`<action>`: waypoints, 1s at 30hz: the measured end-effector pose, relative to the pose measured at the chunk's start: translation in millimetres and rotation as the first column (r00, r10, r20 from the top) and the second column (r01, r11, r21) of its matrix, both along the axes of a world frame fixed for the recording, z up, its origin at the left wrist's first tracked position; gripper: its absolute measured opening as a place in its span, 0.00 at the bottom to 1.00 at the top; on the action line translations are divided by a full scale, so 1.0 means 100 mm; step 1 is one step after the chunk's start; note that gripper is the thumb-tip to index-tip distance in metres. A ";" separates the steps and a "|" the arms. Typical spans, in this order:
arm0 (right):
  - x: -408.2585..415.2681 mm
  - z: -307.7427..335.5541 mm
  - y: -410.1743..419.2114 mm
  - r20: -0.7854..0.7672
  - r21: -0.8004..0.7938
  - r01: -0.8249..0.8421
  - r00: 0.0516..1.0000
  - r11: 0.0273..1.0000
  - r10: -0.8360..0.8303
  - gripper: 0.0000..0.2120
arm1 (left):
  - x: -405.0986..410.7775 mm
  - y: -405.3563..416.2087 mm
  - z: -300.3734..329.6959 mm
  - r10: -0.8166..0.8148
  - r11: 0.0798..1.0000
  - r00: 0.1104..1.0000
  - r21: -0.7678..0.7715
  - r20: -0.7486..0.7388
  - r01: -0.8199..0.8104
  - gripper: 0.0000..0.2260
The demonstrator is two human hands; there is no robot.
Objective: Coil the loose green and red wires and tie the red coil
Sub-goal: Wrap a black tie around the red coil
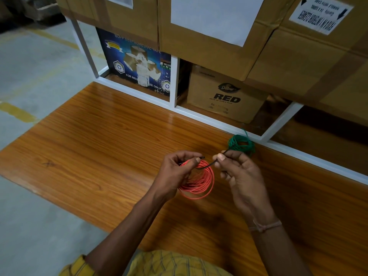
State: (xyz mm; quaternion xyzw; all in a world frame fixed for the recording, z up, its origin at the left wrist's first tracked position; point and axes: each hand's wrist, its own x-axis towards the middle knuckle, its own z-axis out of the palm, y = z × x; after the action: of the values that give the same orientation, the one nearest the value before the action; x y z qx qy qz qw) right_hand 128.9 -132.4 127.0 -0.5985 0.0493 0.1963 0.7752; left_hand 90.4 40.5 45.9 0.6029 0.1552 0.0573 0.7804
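A red wire coil [201, 184] hangs from my left hand [177, 172] a little above the wooden table [95, 140]. That hand grips the coil's top and pinches one end of a short dark tie wire [206, 166]. My right hand [237, 170] pinches the tie's other end between thumb and forefinger, so the tie curves between both hands across the coil's top. A green wire coil [241, 144] lies on the table just beyond my right hand, by the shelf frame.
A white shelf frame [175, 84] borders the table's far edge, holding a blue tape box [137, 62] and a brown carton [225, 94]. Large cardboard boxes [310, 62] are stacked above. Grey floor with yellow lines [29, 76] lies to the left.
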 end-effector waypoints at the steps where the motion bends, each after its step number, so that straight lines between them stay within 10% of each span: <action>1: -0.01 0.01 -0.02 0.001 -0.009 -0.041 0.999 0.999 0.041 0.08 | 0.00 0.01 0.00 0.007 1.000 1.000 -0.020 -0.008 -0.007 0.04; 9: -0.07 -0.05 -0.01 0.069 -0.400 -0.159 0.977 0.903 0.203 0.04 | 0.01 -0.01 0.09 0.073 0.996 0.997 -0.056 0.021 -0.072 0.04; 30: -0.01 -0.13 -0.02 0.007 -0.327 -0.163 0.985 0.931 0.175 0.06 | 0.02 -0.06 0.11 0.110 0.994 0.993 0.024 0.048 -0.111 0.04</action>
State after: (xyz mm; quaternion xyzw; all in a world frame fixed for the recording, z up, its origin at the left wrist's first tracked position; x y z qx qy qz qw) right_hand 128.2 -134.9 114.2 -0.7233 0.0155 0.2407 0.6470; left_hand 92.4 34.3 56.5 0.6023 0.1693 0.1164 0.7713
